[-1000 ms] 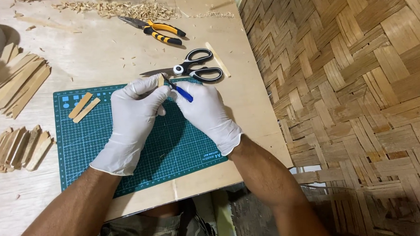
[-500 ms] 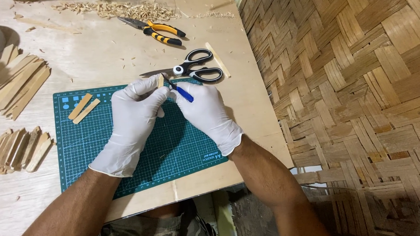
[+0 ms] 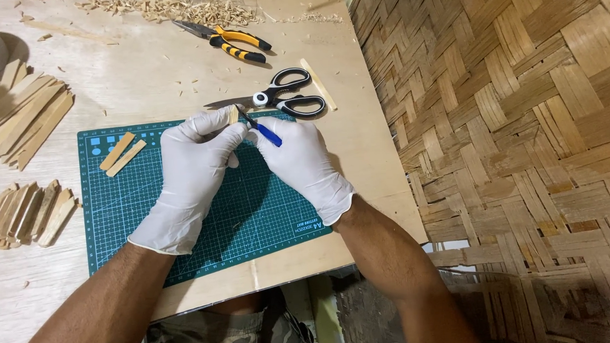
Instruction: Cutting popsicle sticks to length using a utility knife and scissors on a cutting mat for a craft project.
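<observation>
Both gloved hands meet over the green cutting mat (image 3: 185, 223). Left hand (image 3: 190, 175) pinches a small wooden piece (image 3: 233, 115) between its fingers at the mat's 12 o'clock edge; right hand (image 3: 301, 161) grips a blue-handled knife (image 3: 266, 132), blade on the wood. Just beyond at 12 lie black scissors (image 3: 282, 98); farther, at 11, orange pliers (image 3: 229, 42) on the worktop (image 3: 146, 75).

A person is wearing thin white disposable gloves on both the left hand (image 3: 187, 179) and the right hand (image 3: 303, 161), each cuff ending at the wrist. Both forearms are showing bare, with no sleeves. Camouflage-patterned trousers (image 3: 223, 333) are covering the lap.
</observation>
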